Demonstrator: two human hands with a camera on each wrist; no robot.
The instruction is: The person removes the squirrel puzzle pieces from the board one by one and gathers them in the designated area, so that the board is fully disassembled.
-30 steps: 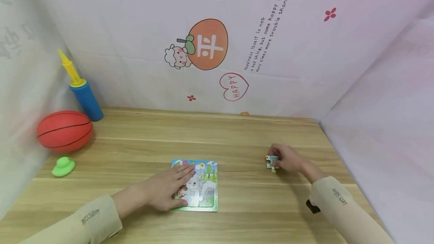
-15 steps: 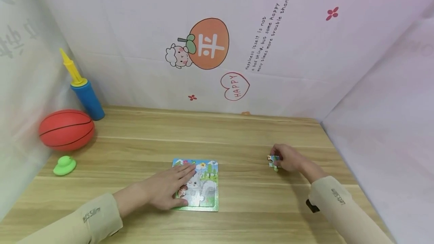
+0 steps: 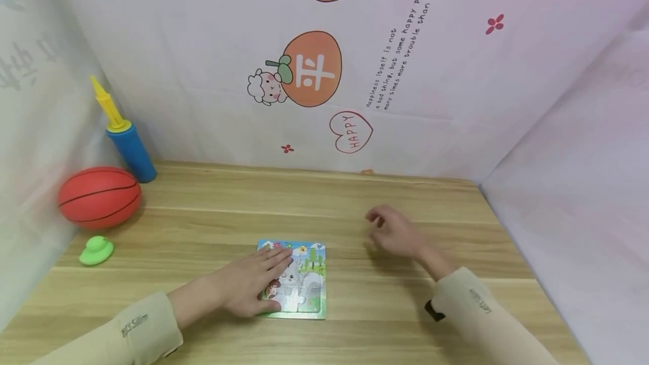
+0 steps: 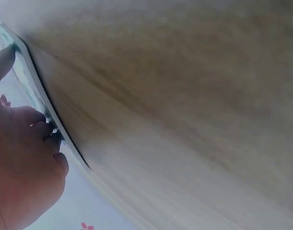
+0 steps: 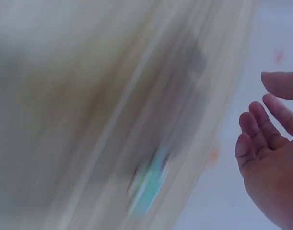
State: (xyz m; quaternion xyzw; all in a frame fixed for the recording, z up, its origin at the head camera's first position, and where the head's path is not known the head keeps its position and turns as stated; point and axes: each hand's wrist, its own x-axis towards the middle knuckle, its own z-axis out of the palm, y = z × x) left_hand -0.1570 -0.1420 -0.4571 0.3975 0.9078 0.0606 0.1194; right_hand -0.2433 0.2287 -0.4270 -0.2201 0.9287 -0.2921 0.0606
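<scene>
A square jigsaw puzzle with a grey animal and green trees lies on the table. My left hand rests flat across its left part, fingers straight, and covers some of the picture. In the left wrist view, the fingers touch the board's surface. My right hand hovers over the table to the right of the puzzle. Its fingers are loosely bent, and the right wrist view shows thumb and fingertips apart with nothing between them. Beyond them appears a blurred turquoise and green object; I cannot tell whether it is the puzzle piece seen earlier.
At the far left are a red ball with black lines, a green toy duck and a blue and yellow hand pump. Printed white sheets stand around the wooden table.
My right hand pinched a puzzle piece in the earlier frames. It has moved left, and the piece no longer shows in the head view. The left hand has stayed on the puzzle.
</scene>
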